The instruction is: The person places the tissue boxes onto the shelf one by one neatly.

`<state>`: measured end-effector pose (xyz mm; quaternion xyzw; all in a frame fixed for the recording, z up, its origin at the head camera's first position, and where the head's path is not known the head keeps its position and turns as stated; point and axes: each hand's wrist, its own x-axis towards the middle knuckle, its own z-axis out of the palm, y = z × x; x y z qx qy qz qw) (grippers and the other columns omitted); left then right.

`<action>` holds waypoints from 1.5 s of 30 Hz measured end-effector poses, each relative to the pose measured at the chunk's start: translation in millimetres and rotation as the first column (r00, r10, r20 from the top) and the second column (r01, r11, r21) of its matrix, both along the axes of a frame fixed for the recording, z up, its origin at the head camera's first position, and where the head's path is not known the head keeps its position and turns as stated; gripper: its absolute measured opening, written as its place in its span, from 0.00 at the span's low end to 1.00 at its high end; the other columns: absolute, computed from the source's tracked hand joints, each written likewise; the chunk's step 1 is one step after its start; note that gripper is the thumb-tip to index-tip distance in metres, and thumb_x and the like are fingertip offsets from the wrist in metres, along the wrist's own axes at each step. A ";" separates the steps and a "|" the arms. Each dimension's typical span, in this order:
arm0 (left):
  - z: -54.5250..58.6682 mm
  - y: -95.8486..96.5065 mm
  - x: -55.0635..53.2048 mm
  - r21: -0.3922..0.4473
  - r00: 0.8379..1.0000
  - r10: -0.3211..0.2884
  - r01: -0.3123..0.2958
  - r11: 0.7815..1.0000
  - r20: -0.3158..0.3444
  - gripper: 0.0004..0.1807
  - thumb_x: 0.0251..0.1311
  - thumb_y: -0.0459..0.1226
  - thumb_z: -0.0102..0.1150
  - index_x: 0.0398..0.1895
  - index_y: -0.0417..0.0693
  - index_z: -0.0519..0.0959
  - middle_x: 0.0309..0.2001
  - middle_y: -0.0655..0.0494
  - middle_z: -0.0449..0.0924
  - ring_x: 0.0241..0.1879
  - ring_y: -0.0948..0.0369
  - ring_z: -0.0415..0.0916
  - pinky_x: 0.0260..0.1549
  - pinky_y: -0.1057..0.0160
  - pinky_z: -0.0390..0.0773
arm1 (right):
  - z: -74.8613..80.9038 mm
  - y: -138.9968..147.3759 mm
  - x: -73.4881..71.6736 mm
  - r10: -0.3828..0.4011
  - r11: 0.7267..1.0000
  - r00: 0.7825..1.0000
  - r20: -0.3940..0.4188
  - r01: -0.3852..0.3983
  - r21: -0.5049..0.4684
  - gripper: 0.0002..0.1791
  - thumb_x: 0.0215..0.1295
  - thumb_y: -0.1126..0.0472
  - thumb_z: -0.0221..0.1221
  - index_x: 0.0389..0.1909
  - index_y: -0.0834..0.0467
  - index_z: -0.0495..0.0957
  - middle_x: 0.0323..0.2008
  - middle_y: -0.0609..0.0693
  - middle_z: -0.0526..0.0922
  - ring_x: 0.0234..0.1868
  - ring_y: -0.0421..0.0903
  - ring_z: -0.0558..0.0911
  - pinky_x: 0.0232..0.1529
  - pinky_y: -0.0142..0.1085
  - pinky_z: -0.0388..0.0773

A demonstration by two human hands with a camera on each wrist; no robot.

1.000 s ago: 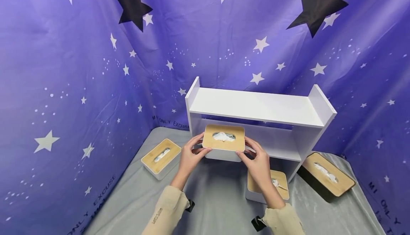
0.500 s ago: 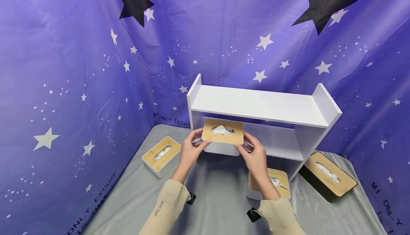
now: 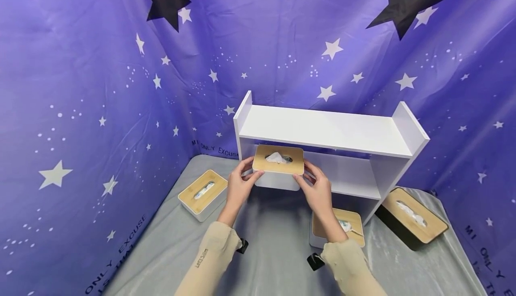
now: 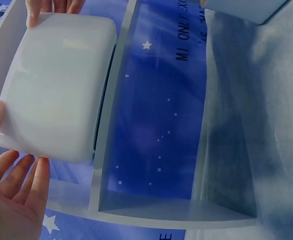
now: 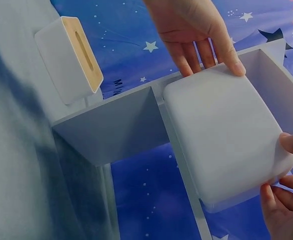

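Observation:
A white tissue box (image 3: 277, 181) with a wooden lid and a tuft of tissue is held between both hands, lid up. My left hand (image 3: 238, 188) grips its left end, thumb on the front and fingers round the side. At the other end my right hand (image 3: 318, 191) grips it the same way. The box overlaps the left part of the middle board of a white shelf unit (image 3: 322, 128). Both wrist views show the smooth white underside (image 4: 56, 90) of the box, close along the shelf board's edge (image 5: 186, 172).
Another white tissue box (image 3: 203, 194) lies on the grey cloth (image 3: 274, 251) to the left. A third (image 3: 317, 241) stands before the shelf's right part, partly behind the right forearm. A dark-sided tissue box (image 3: 413, 220) sits right of the shelf. Starry purple curtains (image 3: 282, 40) enclose the space.
Both hands have carried the tissue box a little forward and up in the view, farther in over the shelf's middle level. The other boxes have stayed put; the head view has shifted slightly.

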<state>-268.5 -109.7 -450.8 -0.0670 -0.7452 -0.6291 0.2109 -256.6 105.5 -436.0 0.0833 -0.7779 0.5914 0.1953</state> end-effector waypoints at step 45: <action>11.6 3.4 1.0 -0.501 0.907 0.374 -0.419 0.758 -0.192 0.24 0.58 0.48 0.70 0.54 0.49 0.77 0.45 0.54 0.84 0.42 0.59 0.87 0.39 0.56 0.86 | -0.1 -17.2 -18.0 -0.043 0.994 0.998 -0.034 0.047 0.098 0.29 0.63 0.65 0.66 0.65 0.66 0.73 0.57 0.66 0.78 0.54 0.62 0.83 0.52 0.49 0.84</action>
